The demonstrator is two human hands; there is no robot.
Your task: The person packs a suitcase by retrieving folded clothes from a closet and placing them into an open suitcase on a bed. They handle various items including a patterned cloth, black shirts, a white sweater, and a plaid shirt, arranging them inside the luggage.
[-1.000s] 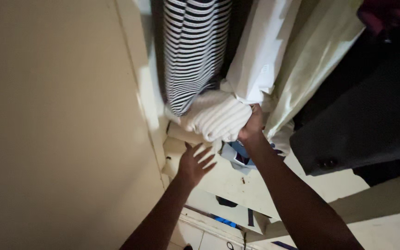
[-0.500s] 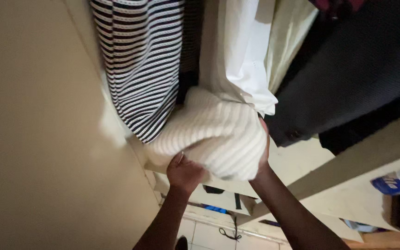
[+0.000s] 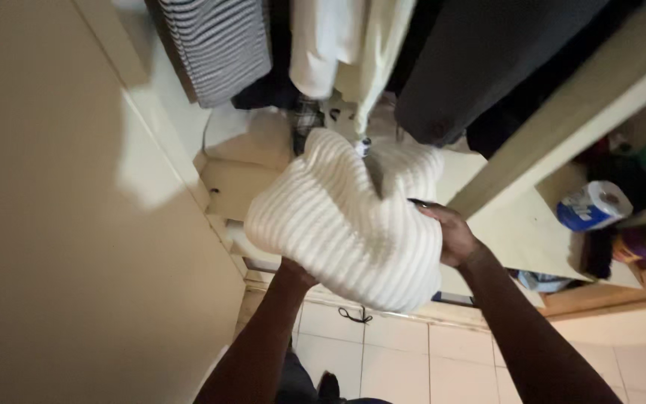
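White ribbed sweater (image 3: pixel 338 224): right hand (image 3: pixel 450 236) fingers curled gripping its edge; left hand beneath, fingers hidden, grip indeterminable.

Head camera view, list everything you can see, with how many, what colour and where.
Ribbed knit sweater: one, cream white, bunched at centre, held in both hands.
Striped hanging garment: one, dark and white, top left.
Pale hanging garments: at least two, white and pale yellow, top centre.
Dark hanging jacket: one, charcoal, top right.
Wardrobe door panel: one, beige, left side.
Paper roll in blue wrapper: one, white and blue, shelf at right.
Tiled floor: pale tiles, bottom.
Black cord: one, on the floor below the sweater.
Left hand: mostly hidden under the sweater, grip not visible.
Right hand: grip closed on the sweater's right edge.
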